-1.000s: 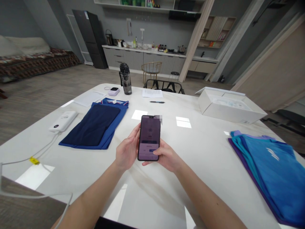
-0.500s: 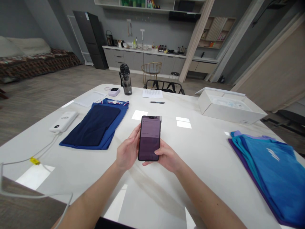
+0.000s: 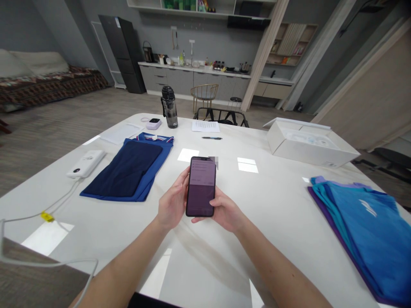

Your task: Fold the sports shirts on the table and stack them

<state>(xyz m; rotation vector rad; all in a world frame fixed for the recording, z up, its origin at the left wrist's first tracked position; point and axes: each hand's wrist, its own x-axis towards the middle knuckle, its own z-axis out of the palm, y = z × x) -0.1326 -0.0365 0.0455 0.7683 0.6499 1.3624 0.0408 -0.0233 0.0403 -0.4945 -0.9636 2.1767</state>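
Black-edged phone (image 3: 201, 188), held over white table (image 3: 272, 201), near side.
Long axis approx. near–far; L hand (image 3: 172, 204) clasped on left edge, R hand (image 3: 227, 210) on lower right, thumb on front; equally near.

There are two hands (image 3: 171, 205) (image 3: 228, 211), one phone (image 3: 201, 192), two clothes piles (image 3: 126, 167) (image 3: 375, 239) (and one pen (image 3: 212, 137)).

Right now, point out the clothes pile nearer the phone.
The navy-topped pile, left of the phone and near the left hand; the bright-blue-topped pile lies farther off, at the picture's right edge.
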